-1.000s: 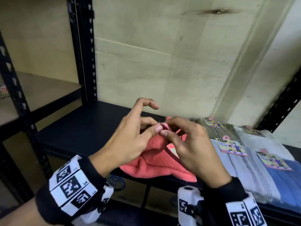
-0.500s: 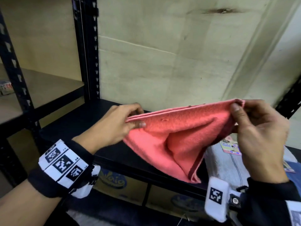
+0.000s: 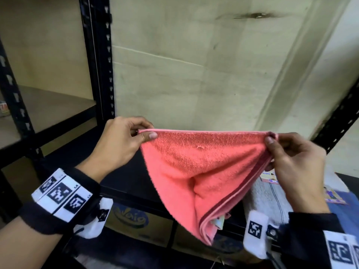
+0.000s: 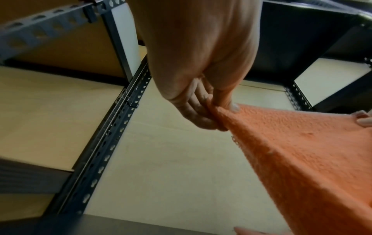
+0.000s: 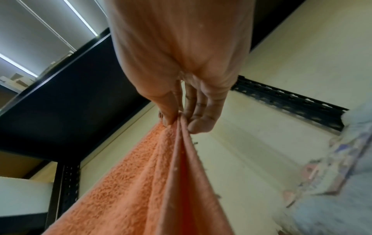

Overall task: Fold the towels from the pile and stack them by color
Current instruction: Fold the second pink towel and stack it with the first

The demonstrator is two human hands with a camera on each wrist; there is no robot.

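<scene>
- Pink towel (image 3: 202, 171) hangs in the air in front of a black shelf (image 3: 124, 177), held up by two corners, its top edge stretched taut and level between the hands.
- Towel is doubled: two layers show along the top edge, and the body sags to a point low down, where a dark stripe runs along the border and a small tag (image 3: 218, 223) sticks out.
- Left hand (image 3: 120, 140) pinches the left corner between thumb and curled fingers (image 4: 201, 111); the thumb lies on the near face of the cloth.
- Right hand (image 3: 295, 162) pinches the right corner the same way, thumb on the near side, fingers (image 5: 199, 114) pressed together behind the gathered edge.
- Both wrists carry black bands with white square-coded markers.
- Folded towels (image 3: 272, 197) lie on the shelf to the right, below the right hand: a white striped one, a blue one (image 3: 347, 210) beside it, with paper labels (image 3: 269, 176) on top.
- Cardboard boxes (image 3: 136, 222) with printed logos sit on the level under the shelf.
- Pale wall panel (image 3: 194, 74) stands behind the shelf; a black slotted post (image 3: 97, 55) rises at left.
</scene>
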